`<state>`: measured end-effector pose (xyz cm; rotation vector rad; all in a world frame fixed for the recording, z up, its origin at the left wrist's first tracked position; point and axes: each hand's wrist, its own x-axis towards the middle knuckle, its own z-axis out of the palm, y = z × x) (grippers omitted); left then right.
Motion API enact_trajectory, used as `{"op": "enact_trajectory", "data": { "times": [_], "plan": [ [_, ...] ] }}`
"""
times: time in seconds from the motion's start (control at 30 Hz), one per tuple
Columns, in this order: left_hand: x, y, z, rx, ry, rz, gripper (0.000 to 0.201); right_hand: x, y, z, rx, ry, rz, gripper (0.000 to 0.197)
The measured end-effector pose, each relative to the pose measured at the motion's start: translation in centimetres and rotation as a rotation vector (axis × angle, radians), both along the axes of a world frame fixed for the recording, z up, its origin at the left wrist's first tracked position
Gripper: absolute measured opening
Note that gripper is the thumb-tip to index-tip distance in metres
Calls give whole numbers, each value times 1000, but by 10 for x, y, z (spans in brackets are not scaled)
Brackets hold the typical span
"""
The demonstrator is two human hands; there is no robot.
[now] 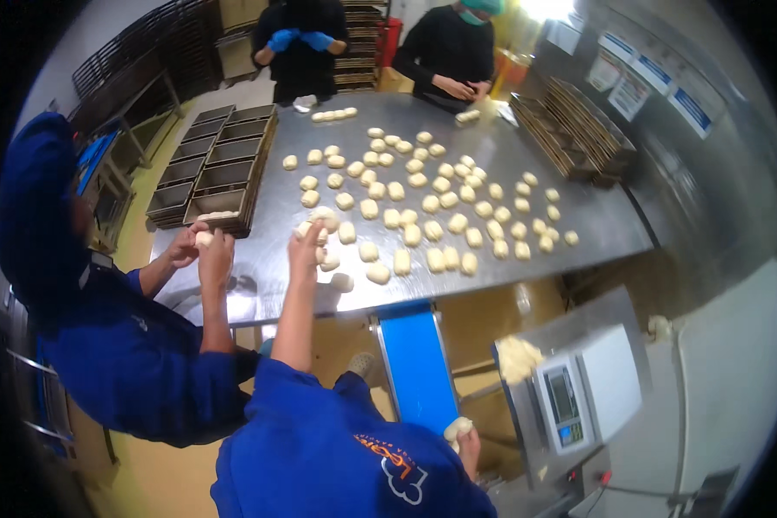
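Note:
My left hand [303, 244] reaches over the near left part of the steel table, its fingers closed around pale dough pieces [325, 217]. Other dough pieces lie right beside it, and the fingers partly cover them. Lower right, next to the blue conveyor belt [419, 363], my right hand [469, 449] grips a lump of dough [457, 428]. Many small rounded dough pieces [412, 234] are spread over the metal table [578, 233].
A co-worker in blue at my left holds a dough piece [204, 238] near metal loaf pans [224, 176]. Two people in black stand across the table. More pans [570, 129] sit at the far right. A scale [570, 406] with dough [518, 358] beside it is near right.

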<state>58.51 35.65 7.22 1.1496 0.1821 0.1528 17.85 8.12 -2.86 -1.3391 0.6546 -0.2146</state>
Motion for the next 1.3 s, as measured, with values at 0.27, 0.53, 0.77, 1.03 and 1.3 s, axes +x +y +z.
{"op": "enact_trajectory", "data": {
  "times": [0.27,0.53,0.77,1.03,1.3],
  "plan": [
    [79,100,-81,1464,289,98,34,207,40,19,89,32,214,27],
    [180,125,-35,1594,423,-389,77,344,63,47,-181,28,575,27],
    [233,148,-26,1486,451,-565,100,388,84,58,-85,54,566,24],
    [240,111,-30,1488,154,-97,84,449,68,71,390,215,466,20],
    [156,40,-28,826,-144,-53,58,655,90,84,324,219,564,18]
  ]
}}
